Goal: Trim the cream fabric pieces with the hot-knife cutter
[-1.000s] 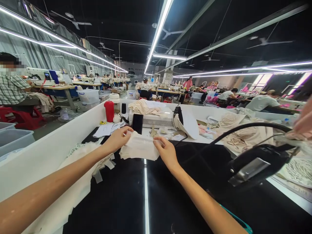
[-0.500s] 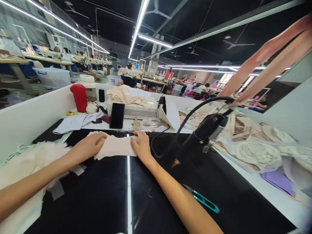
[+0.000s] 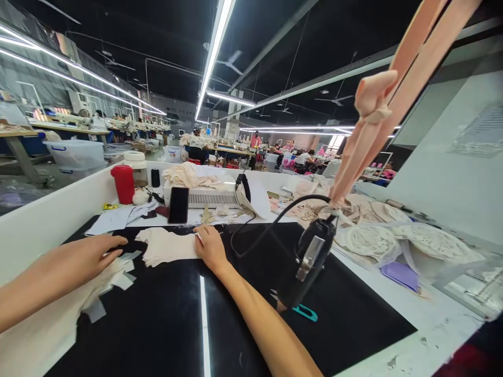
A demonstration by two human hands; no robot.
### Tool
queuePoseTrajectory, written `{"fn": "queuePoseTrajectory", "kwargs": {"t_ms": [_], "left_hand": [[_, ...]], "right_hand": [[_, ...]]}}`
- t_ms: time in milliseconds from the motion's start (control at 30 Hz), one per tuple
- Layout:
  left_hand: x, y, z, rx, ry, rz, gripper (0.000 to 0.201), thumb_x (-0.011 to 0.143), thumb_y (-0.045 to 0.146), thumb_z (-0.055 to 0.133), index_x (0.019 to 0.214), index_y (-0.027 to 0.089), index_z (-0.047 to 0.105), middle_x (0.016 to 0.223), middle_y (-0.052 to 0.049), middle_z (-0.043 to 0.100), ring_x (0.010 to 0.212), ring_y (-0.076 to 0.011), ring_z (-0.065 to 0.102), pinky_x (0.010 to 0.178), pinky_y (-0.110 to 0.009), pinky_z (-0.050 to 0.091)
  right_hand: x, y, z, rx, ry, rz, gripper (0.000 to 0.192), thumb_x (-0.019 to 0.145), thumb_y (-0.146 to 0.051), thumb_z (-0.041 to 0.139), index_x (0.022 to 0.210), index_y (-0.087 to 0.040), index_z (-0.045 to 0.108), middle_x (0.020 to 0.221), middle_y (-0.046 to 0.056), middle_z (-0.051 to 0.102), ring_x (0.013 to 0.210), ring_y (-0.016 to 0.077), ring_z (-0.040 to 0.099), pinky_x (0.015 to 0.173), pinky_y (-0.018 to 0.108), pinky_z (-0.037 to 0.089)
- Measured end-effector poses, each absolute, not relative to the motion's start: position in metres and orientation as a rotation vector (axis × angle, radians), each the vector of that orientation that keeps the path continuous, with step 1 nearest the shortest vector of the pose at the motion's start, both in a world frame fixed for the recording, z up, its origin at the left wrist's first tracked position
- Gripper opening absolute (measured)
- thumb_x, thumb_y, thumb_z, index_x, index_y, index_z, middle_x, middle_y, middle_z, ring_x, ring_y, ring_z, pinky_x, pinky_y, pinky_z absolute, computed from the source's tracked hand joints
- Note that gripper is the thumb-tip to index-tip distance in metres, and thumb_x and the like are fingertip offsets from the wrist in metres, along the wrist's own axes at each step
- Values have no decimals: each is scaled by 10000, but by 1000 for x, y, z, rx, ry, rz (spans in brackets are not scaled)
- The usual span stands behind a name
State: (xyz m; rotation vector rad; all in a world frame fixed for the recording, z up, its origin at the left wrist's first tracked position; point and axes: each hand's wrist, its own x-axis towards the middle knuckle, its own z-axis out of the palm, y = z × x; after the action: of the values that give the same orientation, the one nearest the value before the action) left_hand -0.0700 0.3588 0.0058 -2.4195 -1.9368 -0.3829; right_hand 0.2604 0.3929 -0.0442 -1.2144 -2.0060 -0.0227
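Observation:
My right hand (image 3: 210,245) rests on the right end of a small stack of pale cream fabric pieces (image 3: 168,247), its fingers closed over that edge. The stack lies flat on the black work surface (image 3: 165,319). To the left, my left hand (image 3: 88,256) hovers over or touches a larger heap of cream fabric (image 3: 51,330) with pale tabs along its edge. Its fingers are stretched out, the thumb stands apart, and nothing shows in it. Right of my right forearm hangs a black handheld tool (image 3: 301,277) with a metal lever, partly covering teal-handled scissors (image 3: 305,312).
Pink straps (image 3: 353,152) and a black cable hold up the tool. Along the back stand a red cup (image 3: 122,184), a phone (image 3: 178,205) and a white vented box (image 3: 212,199). Lace bra pieces (image 3: 369,241) and a purple piece (image 3: 400,276) lie at right.
My left hand has let go of the stack's left end and moved left to the cream heap. My right hand stays on the stack. The view has turned right, and the hanging tool looks more upright.

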Motion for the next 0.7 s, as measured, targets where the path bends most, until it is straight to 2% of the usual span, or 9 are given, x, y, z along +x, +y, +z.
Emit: {"fn": "queuePoseTrajectory", "kwargs": {"t_ms": [67,133,233,267,300,400,700], "left_hand": [[-90,341,20,-2358,-1997,-327,467,842,495,440,1108,262,745,1202,-68,778,1109,-372,705,990,-501,486],[-105,319,34,-2287,-2077,-255,402,845,461,471,1037,264,764,1131,-74,794,1035,-381,721,902,-489,513],[-115,286,50,-2197,-2193,-131,306,883,418,540,974,242,772,1084,-91,785,1022,-359,711,862,-448,521],[-115,277,53,-2179,-2233,-85,276,908,397,563,983,225,766,1065,-94,778,1009,-329,706,879,-442,521],[-115,270,54,-2161,-2275,-39,250,934,386,594,996,203,754,1049,-94,768,995,-298,701,902,-445,523],[-110,256,51,-2138,-2373,59,267,1006,420,640,1062,167,704,1104,-72,721,1021,-233,683,953,-456,543],[-105,246,28,-2100,-2486,-8,298,1004,375,673,1209,159,656,1189,-84,683,1032,-234,686,909,-448,591]], "right_hand": [[261,387,-42,-1159,-2022,-14,264,1003,-341,629,1194,-163,668,1234,83,688,1129,241,677,977,465,581],[260,380,-43,-1104,-2020,25,228,1002,-337,631,1154,-173,679,1207,81,696,1098,221,680,969,449,582],[257,366,-49,-1042,-1984,121,156,995,-279,631,1082,-157,678,1124,66,698,1080,224,671,978,463,562],[255,359,-52,-1011,-1991,162,113,999,-218,597,1048,-159,680,1096,66,699,1088,228,663,991,470,548],[254,352,-54,-979,-2005,201,150,1001,-157,538,1021,-172,687,1084,80,701,1091,236,655,1001,473,536],[251,325,-58,-897,-2072,303,214,971,-120,508,1008,-215,697,1073,81,705,1070,247,654,977,456,532],[247,293,-61,-818,-2209,387,268,937,-110,472,931,-241,706,1036,75,725,969,246,685,860,417,566]]}}
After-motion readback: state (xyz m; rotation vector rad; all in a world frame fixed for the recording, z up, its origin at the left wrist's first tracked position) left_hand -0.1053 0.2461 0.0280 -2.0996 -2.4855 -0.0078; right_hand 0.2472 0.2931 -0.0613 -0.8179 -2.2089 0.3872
